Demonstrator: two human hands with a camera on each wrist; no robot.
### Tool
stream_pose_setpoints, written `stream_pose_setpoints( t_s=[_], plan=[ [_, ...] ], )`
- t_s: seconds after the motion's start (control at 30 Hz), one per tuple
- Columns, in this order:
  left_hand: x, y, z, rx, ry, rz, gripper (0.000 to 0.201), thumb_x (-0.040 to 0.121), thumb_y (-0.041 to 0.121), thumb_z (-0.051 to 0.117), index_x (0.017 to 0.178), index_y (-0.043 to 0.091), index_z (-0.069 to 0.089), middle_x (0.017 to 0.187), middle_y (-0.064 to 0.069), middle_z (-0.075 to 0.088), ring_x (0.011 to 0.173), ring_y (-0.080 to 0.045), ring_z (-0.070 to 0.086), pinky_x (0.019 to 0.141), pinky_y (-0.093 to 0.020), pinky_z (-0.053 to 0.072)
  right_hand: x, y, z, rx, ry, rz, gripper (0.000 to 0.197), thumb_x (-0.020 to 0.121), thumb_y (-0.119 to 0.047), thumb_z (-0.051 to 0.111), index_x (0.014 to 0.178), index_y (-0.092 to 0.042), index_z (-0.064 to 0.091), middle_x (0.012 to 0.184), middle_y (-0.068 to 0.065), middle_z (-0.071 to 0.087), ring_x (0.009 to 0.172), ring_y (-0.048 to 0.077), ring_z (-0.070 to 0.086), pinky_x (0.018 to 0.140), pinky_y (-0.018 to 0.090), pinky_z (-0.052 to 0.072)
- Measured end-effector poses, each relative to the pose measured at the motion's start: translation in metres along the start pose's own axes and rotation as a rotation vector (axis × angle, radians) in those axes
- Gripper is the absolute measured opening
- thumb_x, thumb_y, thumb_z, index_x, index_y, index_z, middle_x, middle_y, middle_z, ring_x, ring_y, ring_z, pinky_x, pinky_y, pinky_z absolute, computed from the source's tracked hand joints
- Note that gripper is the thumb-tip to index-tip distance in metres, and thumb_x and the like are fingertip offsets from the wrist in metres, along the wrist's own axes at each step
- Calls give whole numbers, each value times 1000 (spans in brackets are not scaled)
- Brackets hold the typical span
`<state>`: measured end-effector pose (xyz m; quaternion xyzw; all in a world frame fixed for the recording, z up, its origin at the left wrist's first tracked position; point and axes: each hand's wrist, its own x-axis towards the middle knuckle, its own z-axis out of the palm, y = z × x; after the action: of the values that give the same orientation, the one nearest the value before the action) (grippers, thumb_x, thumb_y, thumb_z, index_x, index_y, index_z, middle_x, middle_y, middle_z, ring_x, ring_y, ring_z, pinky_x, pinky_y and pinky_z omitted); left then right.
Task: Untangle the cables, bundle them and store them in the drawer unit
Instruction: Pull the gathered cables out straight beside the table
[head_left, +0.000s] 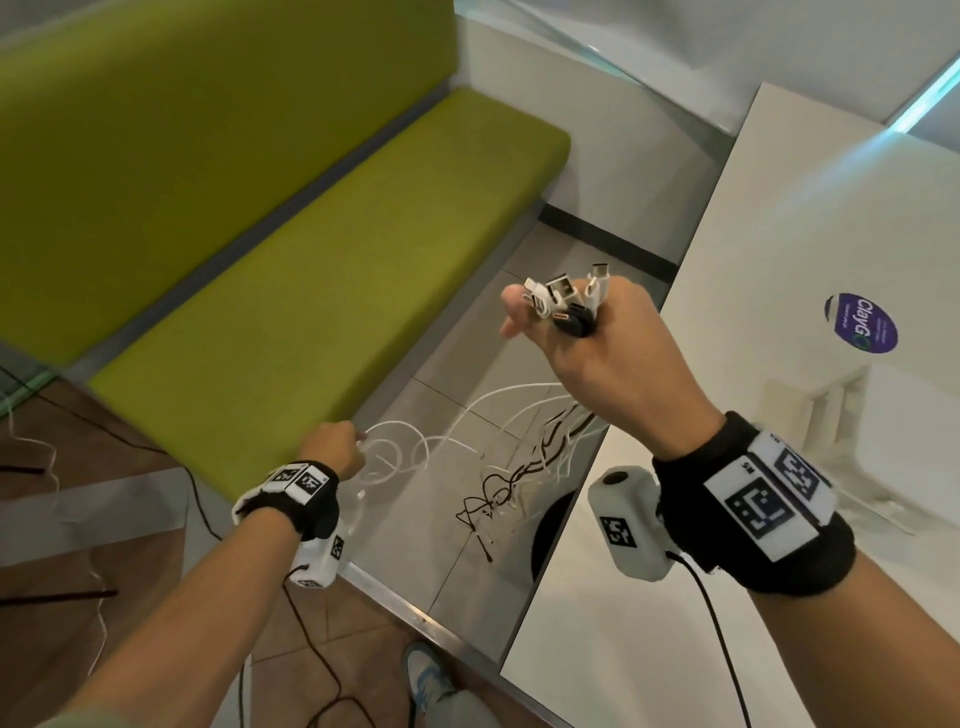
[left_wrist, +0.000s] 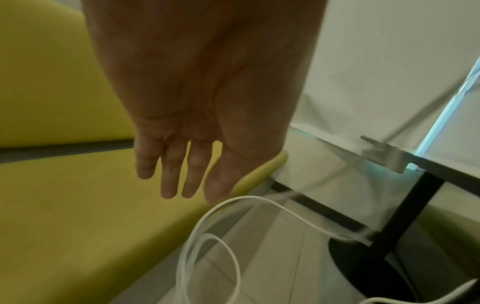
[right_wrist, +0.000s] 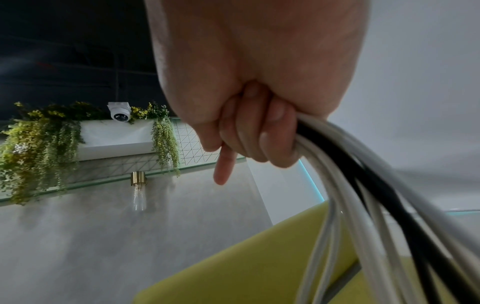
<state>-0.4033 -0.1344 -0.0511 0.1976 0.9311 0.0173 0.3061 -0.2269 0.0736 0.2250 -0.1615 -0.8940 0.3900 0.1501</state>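
My right hand (head_left: 582, 332) is raised beside the table edge and grips a bundle of white and black cables (head_left: 524, 467) just below their plugs (head_left: 561, 296), which stick up out of the fist. In the right wrist view three fingers (right_wrist: 254, 133) curl round the cables (right_wrist: 363, 195) and the index finger points out. The loose ends hang tangled down to the floor. My left hand (head_left: 332, 447) is low by the bench edge, at the white cable loops (head_left: 395, 447). Its fingers (left_wrist: 168, 174) are straight, and a white cable (left_wrist: 259, 200) passes just under the fingertips. A white boxy unit (head_left: 883, 441) stands blurred on the table.
A green bench (head_left: 311, 286) fills the left. A white table (head_left: 779, 234) with a purple sticker (head_left: 860, 322) is on the right, its black round foot (head_left: 550, 535) below. Grey floor tiles lie between them. My shoe (head_left: 423, 670) shows at the bottom.
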Motion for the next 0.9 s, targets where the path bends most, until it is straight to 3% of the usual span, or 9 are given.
stream_pose_setpoints(
  t_s=[0.13,0.3,0.4,0.47,0.5,0.57,0.63,0.73,0.9],
  plan=[
    [-26,53,-26,-388,-19,400,60,85,4,61,139,26,49,146,-1,48,133,-17,46,112,-36,34,0,-6,11,34,17,-29,33,94,-39,58,74,-20,76,66,-6,68,62,8,59,61,22,43],
    [-90,127,-68,-871,-445,888,60,80,-4,71,128,24,51,128,11,58,123,3,50,108,-22,37,0,-10,11,81,97,-100,35,95,-39,55,76,-19,76,67,-8,67,64,4,61,61,20,43],
    [-111,157,-65,-911,-374,899,18,84,18,73,94,29,63,84,4,61,77,-6,59,78,-27,48,-1,-20,4,125,162,-146,34,96,-35,53,75,-20,75,67,-25,61,70,-13,58,66,5,36],
    [-116,164,-56,-959,-325,850,15,89,28,69,77,36,66,60,8,46,57,-1,46,62,-21,40,-3,-26,-3,149,155,-176,34,97,-30,53,74,-17,74,53,-29,53,63,-14,56,63,3,35],
    [-116,165,-52,-964,-285,822,35,88,33,69,76,21,38,55,7,42,52,1,42,58,-18,37,-5,-28,-6,149,137,-179,34,97,-29,53,74,-16,73,49,-30,50,59,-13,54,61,3,35],
    [-114,161,-44,-1019,-227,826,33,79,33,72,54,39,50,49,14,41,48,2,37,53,-17,34,-8,-29,-10,141,111,-172,34,98,-29,52,73,-16,73,46,-30,48,53,-9,53,56,5,34],
    [-110,152,-40,-1075,-168,803,32,78,21,76,54,30,57,50,16,41,49,-2,35,52,-17,34,-12,-27,-9,161,102,-163,35,97,-30,53,72,-16,73,46,-21,50,48,0,50,51,10,32],
    [-100,141,-35,-1077,-91,777,31,73,35,83,66,12,64,60,-10,49,59,-14,43,57,-33,44,-19,-22,-3,150,53,-134,36,96,-34,54,72,-14,73,56,-9,57,54,9,53,52,15,35],
    [-105,127,-29,-981,-10,803,37,69,13,85,49,32,61,50,16,49,48,-3,42,53,-18,36,-29,-16,-4,143,77,-144,37,96,-31,54,72,-12,73,57,-11,57,55,-2,52,57,8,33]
  ],
)
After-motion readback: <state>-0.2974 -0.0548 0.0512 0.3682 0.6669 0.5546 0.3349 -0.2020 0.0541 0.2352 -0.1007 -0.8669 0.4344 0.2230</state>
